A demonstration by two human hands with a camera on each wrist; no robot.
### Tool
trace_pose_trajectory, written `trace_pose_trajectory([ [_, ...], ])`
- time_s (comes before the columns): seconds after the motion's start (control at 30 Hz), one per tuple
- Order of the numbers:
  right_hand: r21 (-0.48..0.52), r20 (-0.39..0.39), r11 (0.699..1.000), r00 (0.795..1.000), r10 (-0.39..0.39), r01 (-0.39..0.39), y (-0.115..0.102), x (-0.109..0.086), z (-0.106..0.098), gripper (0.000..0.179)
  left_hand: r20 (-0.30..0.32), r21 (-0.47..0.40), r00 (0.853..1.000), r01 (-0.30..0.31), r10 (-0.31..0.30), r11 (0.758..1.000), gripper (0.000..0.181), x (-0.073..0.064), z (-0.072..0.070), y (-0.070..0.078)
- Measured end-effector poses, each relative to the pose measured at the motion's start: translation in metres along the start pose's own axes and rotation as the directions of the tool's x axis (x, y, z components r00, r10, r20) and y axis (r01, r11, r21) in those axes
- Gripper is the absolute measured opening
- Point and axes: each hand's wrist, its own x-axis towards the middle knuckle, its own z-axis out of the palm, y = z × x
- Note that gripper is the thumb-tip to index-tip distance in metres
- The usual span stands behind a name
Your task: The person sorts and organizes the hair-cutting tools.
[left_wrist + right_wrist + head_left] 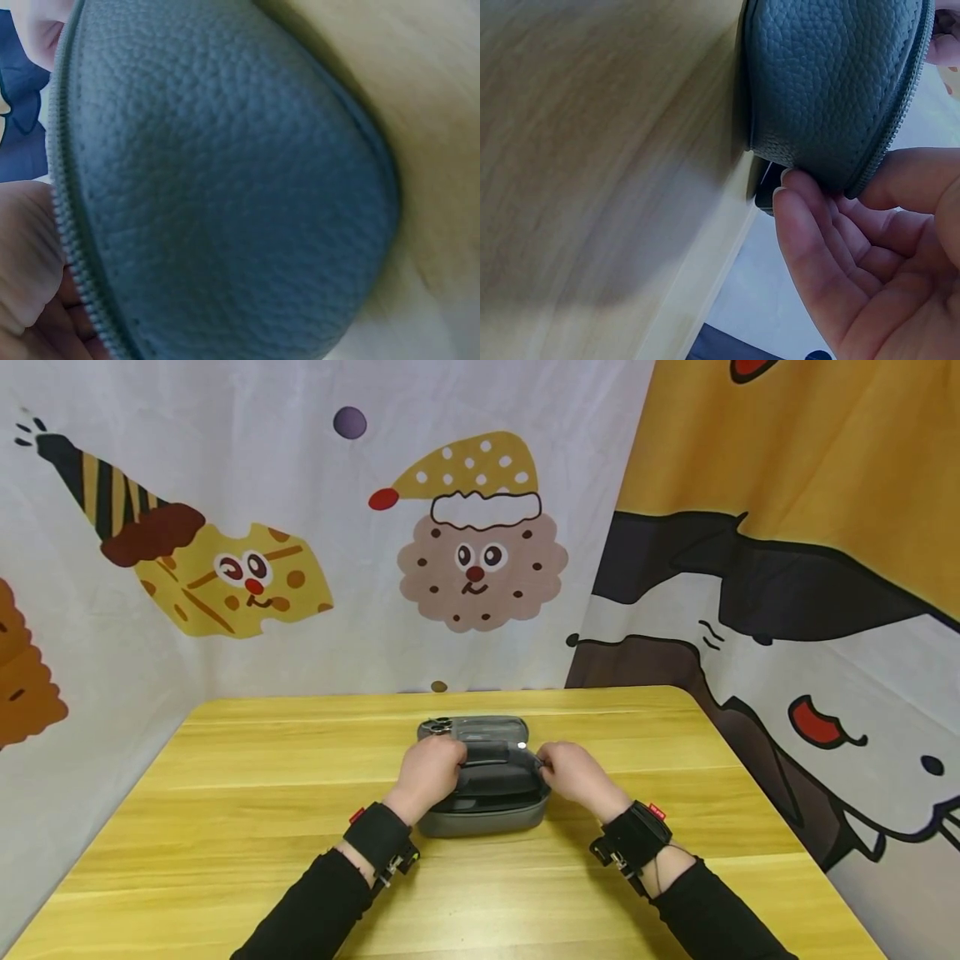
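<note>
A grey pebbled-leather zip case (pixel 483 821) sits unzipped on the table, its lid (pixel 491 727) laid back away from me. Inside shows a dark lining flap (pixel 495 777). My left hand (pixel 431 772) is at the case's left side, fingers curled over the rim by the flap; its fingertips are hidden. In the left wrist view the zip edge (pixel 71 217) runs in front of that hand. My right hand (pixel 577 774) pinches the right back corner, thumb by the zip and fingertips (pixel 795 199) against the outer wall.
The case stands on a wood-grain table (pixel 300 777). A small metal object with loops (pixel 438 725) lies at the lid's left corner. Behind the table hangs a printed cloth (pixel 300 443) with cartoon figures. Both wrists wear black straps (pixel 637 835).
</note>
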Motion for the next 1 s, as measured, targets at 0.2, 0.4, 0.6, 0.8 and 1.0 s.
trace_pose_trajectory([
  [0.2,-0.004,-0.009,1.0,1.0,-0.007,0.007,0.0006,-0.0004,0.0009,0.005,0.022,0.022,1.0,0.016,-0.017,1.0,0.038,0.0,0.0021,0.0004],
  [0.4,-0.013,-0.018,1.0,1.0,-0.021,0.02,0.001,-0.0009,0.0014,0.005,0.027,0.04,0.999,0.019,-0.02,0.999,0.038,0.0014,0.0031,0.0014],
  [0.6,-0.018,-0.015,1.0,1.0,-0.018,0.018,0.0004,-0.0006,0.0009,0.004,0.039,0.045,0.999,0.031,-0.033,0.998,0.036,0.0016,0.0046,0.0016],
  [0.8,-0.019,-0.012,1.0,1.0,-0.025,0.025,0.0002,-0.0007,0.0007,0.005,0.038,0.067,0.998,0.04,-0.042,0.997,0.027,0.0002,0.0053,0.0016],
  [1.0,-0.018,-0.015,1.0,1.0,-0.026,0.025,-0.0003,-0.0014,-0.0001,0.005,0.038,0.068,0.998,0.044,-0.046,0.997,0.021,-0.0006,0.0057,0.001],
])
